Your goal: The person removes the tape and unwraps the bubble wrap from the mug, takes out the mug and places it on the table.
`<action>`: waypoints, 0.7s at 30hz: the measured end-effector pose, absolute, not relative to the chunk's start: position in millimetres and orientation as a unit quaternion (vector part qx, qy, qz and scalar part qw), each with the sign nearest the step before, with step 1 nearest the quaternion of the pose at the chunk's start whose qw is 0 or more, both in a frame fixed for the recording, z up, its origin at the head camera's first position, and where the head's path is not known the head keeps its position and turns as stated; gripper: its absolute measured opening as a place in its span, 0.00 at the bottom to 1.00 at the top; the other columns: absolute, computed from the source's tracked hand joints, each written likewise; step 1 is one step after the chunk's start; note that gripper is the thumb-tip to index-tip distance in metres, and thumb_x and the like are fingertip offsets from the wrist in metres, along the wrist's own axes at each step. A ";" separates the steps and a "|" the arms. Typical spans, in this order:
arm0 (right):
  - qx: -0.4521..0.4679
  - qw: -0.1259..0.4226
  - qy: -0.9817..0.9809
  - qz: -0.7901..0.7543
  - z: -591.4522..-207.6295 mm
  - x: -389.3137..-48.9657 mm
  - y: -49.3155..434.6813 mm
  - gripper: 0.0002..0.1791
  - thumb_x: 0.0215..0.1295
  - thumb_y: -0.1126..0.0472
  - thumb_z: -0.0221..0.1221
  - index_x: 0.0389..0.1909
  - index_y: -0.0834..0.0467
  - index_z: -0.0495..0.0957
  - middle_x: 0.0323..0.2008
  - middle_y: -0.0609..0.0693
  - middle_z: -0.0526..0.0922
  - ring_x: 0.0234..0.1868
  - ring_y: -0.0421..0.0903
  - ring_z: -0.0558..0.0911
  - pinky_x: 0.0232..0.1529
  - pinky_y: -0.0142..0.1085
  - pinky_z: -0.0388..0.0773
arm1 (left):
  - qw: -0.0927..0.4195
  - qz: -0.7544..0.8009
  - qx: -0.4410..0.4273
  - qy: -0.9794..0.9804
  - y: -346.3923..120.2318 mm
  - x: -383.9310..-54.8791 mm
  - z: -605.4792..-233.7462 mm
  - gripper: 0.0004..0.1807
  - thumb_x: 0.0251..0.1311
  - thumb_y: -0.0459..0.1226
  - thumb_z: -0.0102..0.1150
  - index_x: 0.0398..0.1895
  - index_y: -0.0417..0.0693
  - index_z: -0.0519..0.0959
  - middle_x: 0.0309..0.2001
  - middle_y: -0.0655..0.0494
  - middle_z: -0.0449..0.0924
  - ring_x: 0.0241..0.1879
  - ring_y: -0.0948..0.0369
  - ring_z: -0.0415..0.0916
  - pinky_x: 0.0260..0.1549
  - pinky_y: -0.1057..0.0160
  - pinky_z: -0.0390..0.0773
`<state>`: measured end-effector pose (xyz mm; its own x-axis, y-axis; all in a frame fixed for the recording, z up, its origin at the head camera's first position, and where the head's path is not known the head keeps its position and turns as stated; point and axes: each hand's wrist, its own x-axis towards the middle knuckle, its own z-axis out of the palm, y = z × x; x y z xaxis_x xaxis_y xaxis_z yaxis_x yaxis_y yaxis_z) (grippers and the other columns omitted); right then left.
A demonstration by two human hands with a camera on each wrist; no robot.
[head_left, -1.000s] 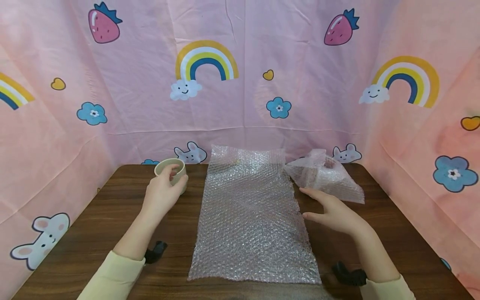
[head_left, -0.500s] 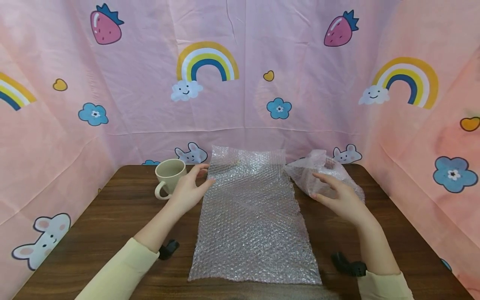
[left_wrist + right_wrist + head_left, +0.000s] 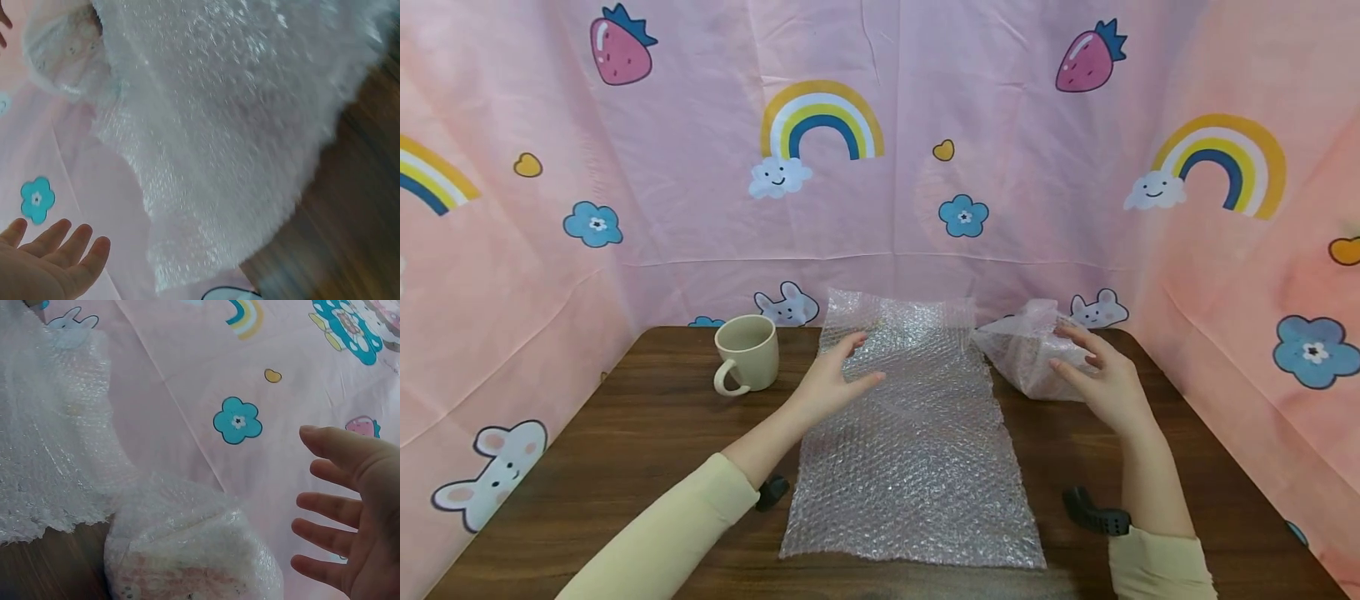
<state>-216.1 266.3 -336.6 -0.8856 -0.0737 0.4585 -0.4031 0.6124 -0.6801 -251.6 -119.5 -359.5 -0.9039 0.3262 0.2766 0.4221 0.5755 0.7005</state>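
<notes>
Where strips of desk [image 3: 647, 450] give room along both long edges of the central bubble-wrap sheet [image 3: 917, 475], the left hand [image 3: 827, 387] hovers over that one sheet and the right hand [image 3: 1114, 390] near one wrapped bundle [image 3: 1026, 367], both loose-fingered and holding nothing, with one mug [image 3: 762, 360] toward the back-left corner.

bubble wrap [image 3: 225, 125] blurred in left wrist view, wrapped bundle [image 3: 1030, 367] partly behind right fingers [image 3: 1084, 339]

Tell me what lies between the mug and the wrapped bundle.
In the head view, a bubble wrap sheet lies between the mug and the wrapped bundle, with the left hand over part of it.
</notes>
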 end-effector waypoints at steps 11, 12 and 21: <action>0.082 0.201 -0.874 0.434 -343.3 -221.2 277.0 0.36 0.63 0.52 0.64 0.70 0.56 0.63 0.68 0.61 0.61 0.64 0.70 0.61 0.55 0.65 0.62 | 0.021 -0.416 -0.218 -0.883 -86.1 -258.4 -360.3 0.42 0.60 0.53 0.62 0.74 0.53 0.56 0.69 0.49 0.60 0.67 0.50 0.59 0.60 0.44 0.62; 0.076 0.201 -0.875 0.433 -344.3 -221.7 278.5 0.37 0.63 0.51 0.64 0.70 0.55 0.62 0.69 0.61 0.60 0.64 0.71 0.61 0.55 0.65 0.62 | 0.019 -0.419 -0.217 -0.882 -83.0 -259.2 -359.7 0.43 0.59 0.53 0.62 0.74 0.52 0.56 0.70 0.49 0.60 0.67 0.50 0.59 0.60 0.44 0.62; 0.077 0.227 -0.870 0.432 -360.0 -230.0 291.7 0.41 0.62 0.55 0.65 0.72 0.59 0.57 0.68 0.63 0.59 0.68 0.64 0.57 0.62 0.61 0.54 | 0.002 -0.433 -0.233 -0.871 -55.9 -268.8 -361.6 0.44 0.59 0.54 0.62 0.75 0.54 0.54 0.71 0.51 0.58 0.68 0.51 0.57 0.60 0.45 0.62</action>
